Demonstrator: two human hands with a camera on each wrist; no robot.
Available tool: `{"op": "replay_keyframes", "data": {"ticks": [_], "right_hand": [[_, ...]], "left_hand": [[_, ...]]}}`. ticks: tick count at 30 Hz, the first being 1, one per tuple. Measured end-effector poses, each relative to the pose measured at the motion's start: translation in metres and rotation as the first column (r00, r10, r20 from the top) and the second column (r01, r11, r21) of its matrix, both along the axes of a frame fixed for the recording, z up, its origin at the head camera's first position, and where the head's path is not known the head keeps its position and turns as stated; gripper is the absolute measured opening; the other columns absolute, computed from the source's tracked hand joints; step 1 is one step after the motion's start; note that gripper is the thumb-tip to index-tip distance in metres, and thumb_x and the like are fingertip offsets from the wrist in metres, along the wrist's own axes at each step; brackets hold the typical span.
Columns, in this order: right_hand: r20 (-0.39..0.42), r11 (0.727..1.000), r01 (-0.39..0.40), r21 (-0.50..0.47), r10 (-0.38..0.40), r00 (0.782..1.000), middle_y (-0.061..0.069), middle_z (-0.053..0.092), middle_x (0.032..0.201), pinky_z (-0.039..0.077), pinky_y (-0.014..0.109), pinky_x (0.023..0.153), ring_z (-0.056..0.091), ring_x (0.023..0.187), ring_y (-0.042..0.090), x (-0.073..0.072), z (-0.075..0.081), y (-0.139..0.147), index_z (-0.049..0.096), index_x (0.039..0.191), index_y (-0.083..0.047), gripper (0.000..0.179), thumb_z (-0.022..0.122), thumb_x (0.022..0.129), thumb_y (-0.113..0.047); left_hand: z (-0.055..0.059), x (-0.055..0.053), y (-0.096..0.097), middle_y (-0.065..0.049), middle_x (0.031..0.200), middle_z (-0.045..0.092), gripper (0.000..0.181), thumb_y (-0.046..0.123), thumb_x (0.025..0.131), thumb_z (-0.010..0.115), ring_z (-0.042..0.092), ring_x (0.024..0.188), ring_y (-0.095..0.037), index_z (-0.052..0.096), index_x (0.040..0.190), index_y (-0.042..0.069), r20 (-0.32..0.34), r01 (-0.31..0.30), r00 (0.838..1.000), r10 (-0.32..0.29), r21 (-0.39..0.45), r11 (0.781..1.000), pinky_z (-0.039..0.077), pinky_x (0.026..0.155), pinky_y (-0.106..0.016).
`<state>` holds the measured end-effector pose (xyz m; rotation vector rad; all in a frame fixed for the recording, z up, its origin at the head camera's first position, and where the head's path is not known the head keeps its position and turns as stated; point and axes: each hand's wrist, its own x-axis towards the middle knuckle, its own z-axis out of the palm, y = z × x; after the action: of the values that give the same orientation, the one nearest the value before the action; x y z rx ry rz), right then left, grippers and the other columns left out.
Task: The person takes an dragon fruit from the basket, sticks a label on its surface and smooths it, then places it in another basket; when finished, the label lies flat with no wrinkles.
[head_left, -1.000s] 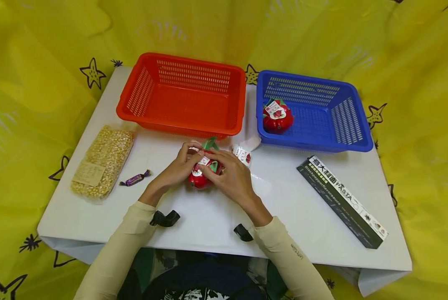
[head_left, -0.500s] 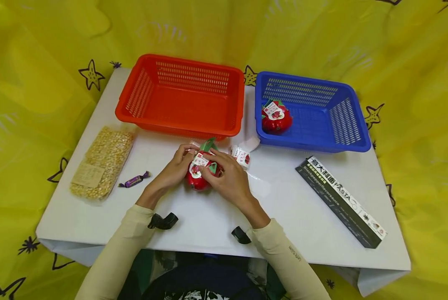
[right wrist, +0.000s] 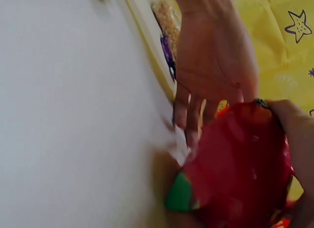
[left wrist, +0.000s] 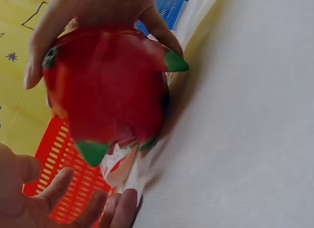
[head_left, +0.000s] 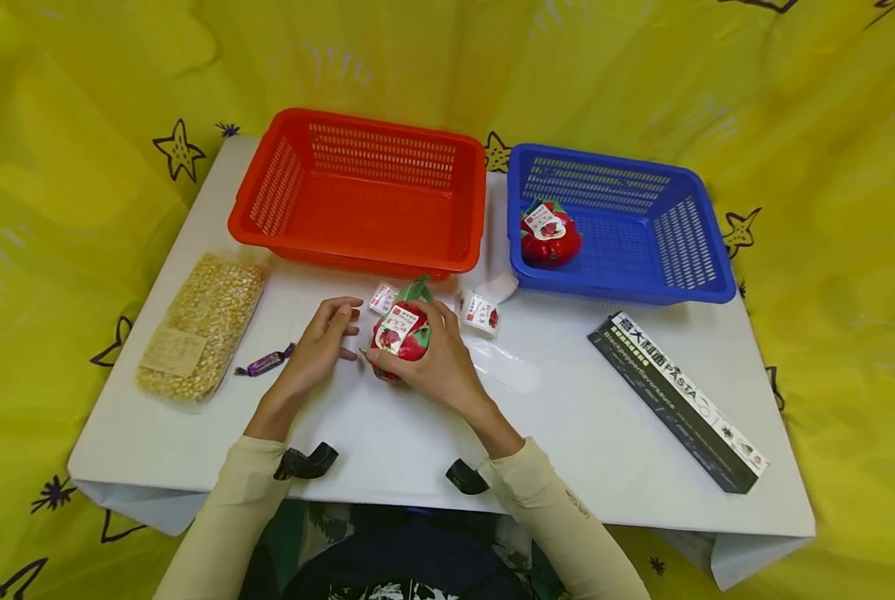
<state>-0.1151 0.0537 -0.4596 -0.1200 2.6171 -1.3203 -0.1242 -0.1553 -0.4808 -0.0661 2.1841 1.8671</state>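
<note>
A red dragon fruit (head_left: 402,337) with green pointed scales and a white label is in my right hand (head_left: 447,367). Thumb and fingers grip it from either side, over the middle of the table. In the left wrist view, the dragon fruit (left wrist: 110,85) shows its glossy underside, hanging from that hand. My left hand (head_left: 314,346) is apart from it on the left, fingers loosely bent and holding nothing; the right wrist view shows its open palm (right wrist: 216,56). Behind the fruit lie a small white packet (head_left: 383,298) and another printed white packet (head_left: 481,313).
A red basket (head_left: 357,262) and a blue basket (head_left: 627,292) stand at the back; the blue one holds another dragon fruit (head_left: 552,237). At left are a bag of corn kernels (head_left: 207,321) and a purple-wrapped candy (head_left: 266,362). A pasta box (head_left: 676,404) lies right, clear plastic (head_left: 507,367) centre-right.
My left hand has let go of the dragon fruit and moved left, away from it. The right hand keeps its grip alone, and the small white packet behind is now more visible.
</note>
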Motion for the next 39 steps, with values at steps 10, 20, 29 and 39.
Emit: {"op": "replay_keyframes", "data": {"ticks": [10,20,29,39], "right_hand": [[0.079,0.981,0.119,-0.156,-0.108,0.991,0.012,0.038,0.152,0.057,0.047,0.098,0.053,0.126,0.032,0.005,-0.001,0.000,0.048,0.149,-0.020,0.080,0.085,0.081,-0.042],[0.184,0.972,0.083,-0.218,-0.042,0.982,0.010,0.035,0.153,0.061,0.046,0.093,0.052,0.130,0.036,0.041,0.029,0.062,0.044,0.150,-0.027,0.079,0.083,0.082,-0.033],[0.077,0.979,0.039,-0.202,-0.023,0.997,0.014,0.040,0.151,0.063,0.042,0.086,0.054,0.127,0.038,0.049,0.054,0.126,0.048,0.149,-0.018,0.072,0.082,0.086,-0.025],[0.053,0.973,0.110,-0.201,-0.101,0.993,0.017,0.045,0.147,0.062,0.032,0.081,0.053,0.125,0.039,0.053,0.077,0.176,0.043,0.153,-0.016,0.071,0.078,0.091,-0.018]], "left_hand": [[0.000,0.000,0.005,-0.026,0.152,0.046,0.050,0.038,0.116,0.037,0.054,0.131,-0.041,0.045,0.153,0.005,0.006,-0.001,1.000,0.001,0.039,0.999,0.059,0.082,-0.029],[0.004,-0.003,0.050,-0.020,0.149,0.049,0.042,0.031,0.116,0.042,0.056,0.126,-0.039,0.049,0.150,0.007,-0.010,0.103,0.995,-0.102,0.047,0.994,0.060,0.086,-0.039],[0.027,-0.014,0.106,-0.012,0.158,0.045,0.053,0.037,0.113,0.047,0.055,0.134,-0.036,0.041,0.161,0.015,-0.089,0.296,0.952,-0.294,0.016,0.955,0.053,0.105,-0.053],[0.038,-0.043,0.185,-0.011,0.174,0.017,0.074,0.036,0.110,0.050,0.031,0.156,-0.033,0.012,0.172,0.022,-0.124,0.278,0.954,-0.271,0.044,0.959,0.034,0.123,-0.060]]}}
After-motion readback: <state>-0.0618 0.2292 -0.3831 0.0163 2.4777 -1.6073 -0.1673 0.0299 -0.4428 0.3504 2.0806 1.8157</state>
